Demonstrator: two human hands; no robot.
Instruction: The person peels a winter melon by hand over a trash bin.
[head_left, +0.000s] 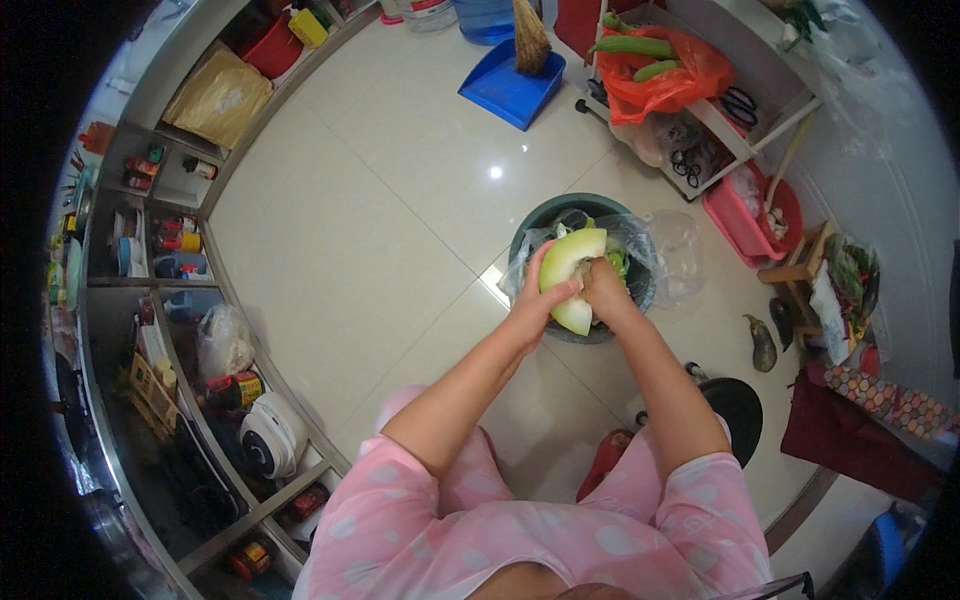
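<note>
A curved piece of pale green melon or gourd (559, 264), with white flesh at its lower end, is held above a dark green waste bin (534, 217). My left hand (538, 296) grips it from the left, thumb across the front. My right hand (602, 289) is at its hollow inner side, fingers bent into the soft core; whether they hold pulp or a tool is hidden. A clear plastic bag (634, 232) lines the bin and spreads over its right rim, with green scraps inside.
Open shelves (150, 285) with bottles and a white appliance (274, 435) run along the left. A blue dustpan (517, 94) with a broom stands ahead. At right are a rack with a red bag (667, 82) of green gourds, pink baskets (739, 217), eggplants (761, 343) and a black stool (731, 420).
</note>
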